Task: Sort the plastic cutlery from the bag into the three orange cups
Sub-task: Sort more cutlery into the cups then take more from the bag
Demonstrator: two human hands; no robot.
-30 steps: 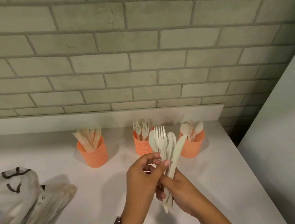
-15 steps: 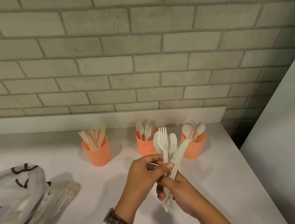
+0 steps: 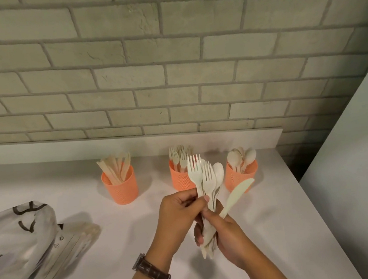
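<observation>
**A:** How far along are we judging this?

**B:** We are looking at a white desk (image 3: 282, 231) that is carrying everything. The bag (image 3: 18, 247) is lying slumped at its left side, and we cannot tell whether any cutlery is remaining inside. 3 orange cups are standing in a row along the far edge. The left cup (image 3: 122, 188) is holding knives, the middle cup (image 3: 180, 180) forks and the right cup (image 3: 241, 177) spoons, several in each. So we are judging the sorting well underway but not finished.

**B:** What is left in hand?

**A:** The right hand (image 3: 227, 233) is keeping its grip clenched round the handles of a mixed bundle (image 3: 210, 182), which is hanging above the desk in front of the middle and right cups. We are counting at least 2 forks, 1 spoon and 1 knife (image 3: 238, 195), which is splaying out to the right. The left hand (image 3: 178, 216) is pinching the leftmost fork (image 3: 193, 170) in its grip. We are guessing that the fork is bound for the middle cup.

**A:** Are we reading any writing?

**B:** The bag is showing large black strokes, but it is folding over them too much to read. The tiny symbols near its corner are too small to make out. The wristwatch (image 3: 151, 270) is showing no brand.
</observation>
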